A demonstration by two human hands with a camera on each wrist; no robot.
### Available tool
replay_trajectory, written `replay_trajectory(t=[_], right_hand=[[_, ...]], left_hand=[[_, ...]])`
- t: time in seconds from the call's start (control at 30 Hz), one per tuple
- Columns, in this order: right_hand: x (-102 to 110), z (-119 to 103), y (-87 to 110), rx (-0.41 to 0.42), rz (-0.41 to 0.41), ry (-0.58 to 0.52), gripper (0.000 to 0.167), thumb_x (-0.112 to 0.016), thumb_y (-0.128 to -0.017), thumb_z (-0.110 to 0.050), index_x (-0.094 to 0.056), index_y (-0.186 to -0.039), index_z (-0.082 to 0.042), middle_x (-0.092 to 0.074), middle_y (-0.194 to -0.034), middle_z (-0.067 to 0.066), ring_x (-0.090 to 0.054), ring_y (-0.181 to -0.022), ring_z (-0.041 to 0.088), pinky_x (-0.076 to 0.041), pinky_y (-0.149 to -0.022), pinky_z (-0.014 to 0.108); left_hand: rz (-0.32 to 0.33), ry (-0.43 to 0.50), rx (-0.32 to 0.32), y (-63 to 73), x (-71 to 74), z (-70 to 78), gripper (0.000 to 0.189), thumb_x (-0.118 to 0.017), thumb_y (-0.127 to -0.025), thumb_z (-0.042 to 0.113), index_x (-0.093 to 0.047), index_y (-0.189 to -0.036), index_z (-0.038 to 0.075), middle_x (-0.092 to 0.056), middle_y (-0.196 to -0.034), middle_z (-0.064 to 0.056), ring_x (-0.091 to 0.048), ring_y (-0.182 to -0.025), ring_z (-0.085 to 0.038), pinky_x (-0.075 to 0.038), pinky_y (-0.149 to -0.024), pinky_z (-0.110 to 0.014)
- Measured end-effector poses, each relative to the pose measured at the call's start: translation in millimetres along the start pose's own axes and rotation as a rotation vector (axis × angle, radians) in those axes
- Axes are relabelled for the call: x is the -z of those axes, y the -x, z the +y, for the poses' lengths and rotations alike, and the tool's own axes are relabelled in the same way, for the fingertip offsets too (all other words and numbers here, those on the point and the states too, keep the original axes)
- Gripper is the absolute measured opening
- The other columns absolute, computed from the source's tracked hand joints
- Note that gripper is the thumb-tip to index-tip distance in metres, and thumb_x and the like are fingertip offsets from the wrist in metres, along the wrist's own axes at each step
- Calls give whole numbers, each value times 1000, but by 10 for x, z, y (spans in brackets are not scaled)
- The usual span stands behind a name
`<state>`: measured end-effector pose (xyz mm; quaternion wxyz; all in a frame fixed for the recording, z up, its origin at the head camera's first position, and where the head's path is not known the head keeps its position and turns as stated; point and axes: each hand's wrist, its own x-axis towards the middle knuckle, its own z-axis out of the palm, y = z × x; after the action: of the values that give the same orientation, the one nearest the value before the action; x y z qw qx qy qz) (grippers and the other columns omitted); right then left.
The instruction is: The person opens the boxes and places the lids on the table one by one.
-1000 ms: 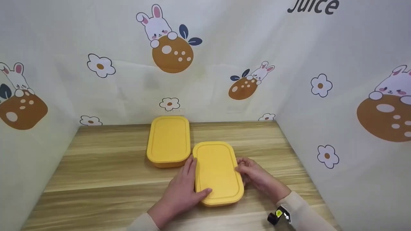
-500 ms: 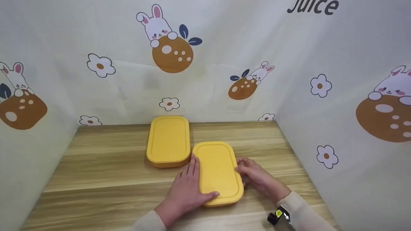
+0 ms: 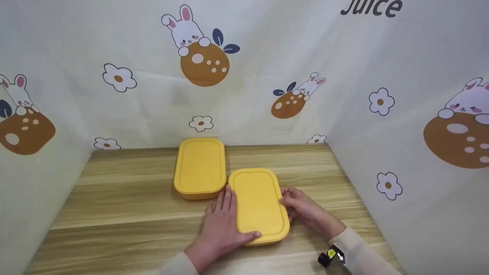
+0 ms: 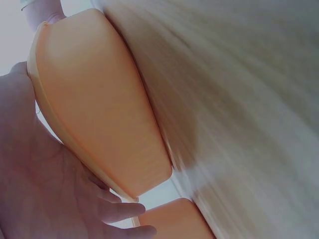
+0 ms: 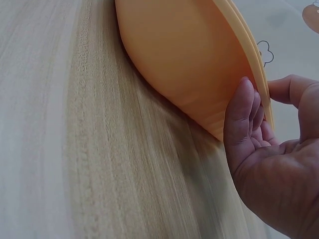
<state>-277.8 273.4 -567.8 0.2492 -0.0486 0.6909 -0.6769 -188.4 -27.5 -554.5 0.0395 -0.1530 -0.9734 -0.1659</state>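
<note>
Yellow, round-cornered rectangular box [image 4: 99, 99], yellow lid [image 3: 261, 202] on, sits on the wood-grain worktop [image 3: 126, 217], between its middle and right edge. Right hand [image 3: 305, 208]: grip clamped on the lid's right rim, thumb above, fingers curled beneath. Left hand [image 3: 221, 229]: grip apart, fingers straight along the left side, thumb on the lid. Second yellow lidded box [image 3: 200, 166]: near the worktop's far edge.
</note>
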Motion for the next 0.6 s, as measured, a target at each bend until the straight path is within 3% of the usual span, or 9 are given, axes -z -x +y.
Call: replay_trajectory(t=[0.33,0.6], right_hand=[[23,-44,-19,22,-13,36,35,-66,-102,-10,-50,-130,5,-65,-87,2,-63,-65,12,-55,-55,25],[27,-251,-195,101,140,372,34,-71,-107,-26,-60,-127,-1,-67,-96,8,-67,-76,21,-60,-65,37]], left_hand=[[-7,-5,-11,-2,-2,-6,152,-52,-75,106,-24,-171,-8,-19,-179,-28,-33,-160,-50,-35,-123,-70],[-6,-6,-11,-16,-9,-29,152,-52,-76,106,-23,-171,-8,-18,-179,-29,-33,-159,-51,-36,-121,-71]])
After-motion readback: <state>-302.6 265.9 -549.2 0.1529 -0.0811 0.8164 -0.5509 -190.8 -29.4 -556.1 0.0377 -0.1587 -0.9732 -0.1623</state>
